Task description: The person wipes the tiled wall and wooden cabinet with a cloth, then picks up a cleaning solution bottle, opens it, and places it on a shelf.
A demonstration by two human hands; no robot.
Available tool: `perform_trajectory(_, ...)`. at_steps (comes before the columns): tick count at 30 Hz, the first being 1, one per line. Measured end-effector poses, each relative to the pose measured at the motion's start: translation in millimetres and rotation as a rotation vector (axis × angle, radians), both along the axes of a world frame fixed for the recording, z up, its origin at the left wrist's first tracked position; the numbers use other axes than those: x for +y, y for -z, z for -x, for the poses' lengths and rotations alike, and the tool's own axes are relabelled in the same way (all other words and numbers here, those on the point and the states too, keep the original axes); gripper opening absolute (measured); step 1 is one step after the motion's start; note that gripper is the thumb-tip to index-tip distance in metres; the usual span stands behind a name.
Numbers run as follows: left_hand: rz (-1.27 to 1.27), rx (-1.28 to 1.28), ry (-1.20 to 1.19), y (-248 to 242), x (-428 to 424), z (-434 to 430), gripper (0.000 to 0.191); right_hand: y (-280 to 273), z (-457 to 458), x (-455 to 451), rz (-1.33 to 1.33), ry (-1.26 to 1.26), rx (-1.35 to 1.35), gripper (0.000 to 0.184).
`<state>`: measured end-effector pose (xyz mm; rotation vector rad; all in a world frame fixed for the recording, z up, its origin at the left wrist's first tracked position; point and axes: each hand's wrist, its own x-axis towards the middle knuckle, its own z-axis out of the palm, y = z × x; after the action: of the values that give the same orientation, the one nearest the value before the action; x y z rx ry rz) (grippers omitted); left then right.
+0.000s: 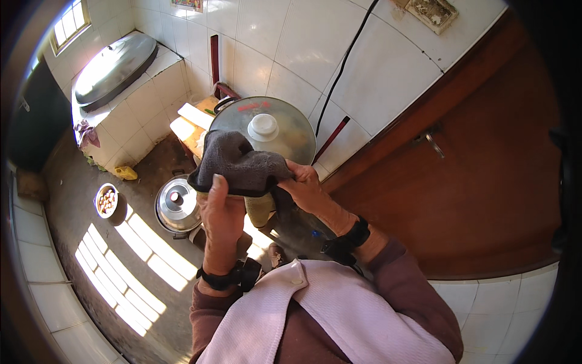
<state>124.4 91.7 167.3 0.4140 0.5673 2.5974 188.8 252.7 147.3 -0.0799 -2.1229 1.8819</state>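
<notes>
A dark grey cloth (241,166) with a black edge is stretched between my two hands. My left hand (220,214) grips its near left part, thumb on top. The fingers of my right hand (302,184) pinch its right edge. Below the grey cloth hangs an olive-coloured cloth (258,210); whether the two are joined cannot be seen. Just beyond, a large round glass lid (291,123) with a white knob (263,127) is partly covered by the cloth.
Left of my left hand, a lidded metal pot (177,204) stands on the floor. Further left are a small bowl of pieces (107,200) and a yellow container (126,173). A tiled stove (132,113) bears a big metal lid (116,68). At right is a brown door (477,168).
</notes>
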Motion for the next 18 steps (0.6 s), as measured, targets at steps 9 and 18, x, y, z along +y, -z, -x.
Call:
perform_trajectory(9, 0.361, -0.111, 0.008, 18, 16, -37, 0.035, 12, -48, 19, -0.205, -0.22, 0.011, 0.016)
perform_trajectory(18, -0.157, -0.057, 0.367, -43, 131, -87, 0.047, -50, -142, 196, -0.509, 0.641, 0.367, 0.024)
